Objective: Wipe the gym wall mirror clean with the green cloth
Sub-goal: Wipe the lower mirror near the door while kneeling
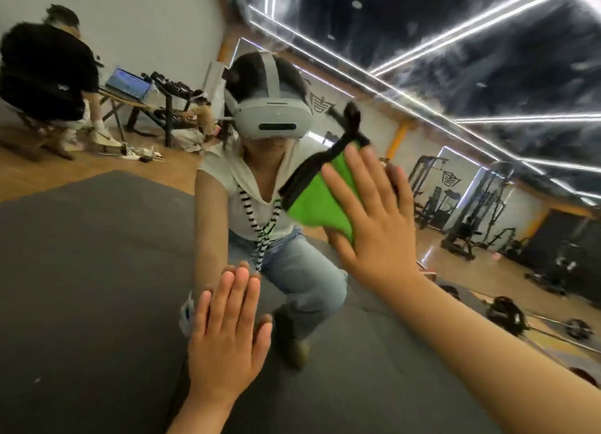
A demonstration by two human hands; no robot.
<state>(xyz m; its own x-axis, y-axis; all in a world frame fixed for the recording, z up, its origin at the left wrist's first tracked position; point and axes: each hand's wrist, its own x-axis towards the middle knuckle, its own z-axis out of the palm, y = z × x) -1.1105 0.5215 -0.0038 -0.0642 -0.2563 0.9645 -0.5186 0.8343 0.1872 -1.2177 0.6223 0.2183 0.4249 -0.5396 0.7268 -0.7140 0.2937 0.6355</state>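
Green cloth (312,202) at centre right of frame, pressed flat on mirror (97,254) under right hand (374,225), fingers straight, slightly spread. Left hand (227,329) at lower centre, flat on mirror, fingers straight, together. Seems mid-wipe. Next, likely: sliding cloth onward, pressure kept even.

At upper left you see a white wall (146,17) and a person in black (45,69) seated at a folding table (125,98) carrying a laptop (127,81). A wooden floor (81,167) borders a dark grey mat (81,271) at lower left. Light strips (527,119) cross the dark ceiling (390,27) at upper right; weight racks (487,202) stand at right.
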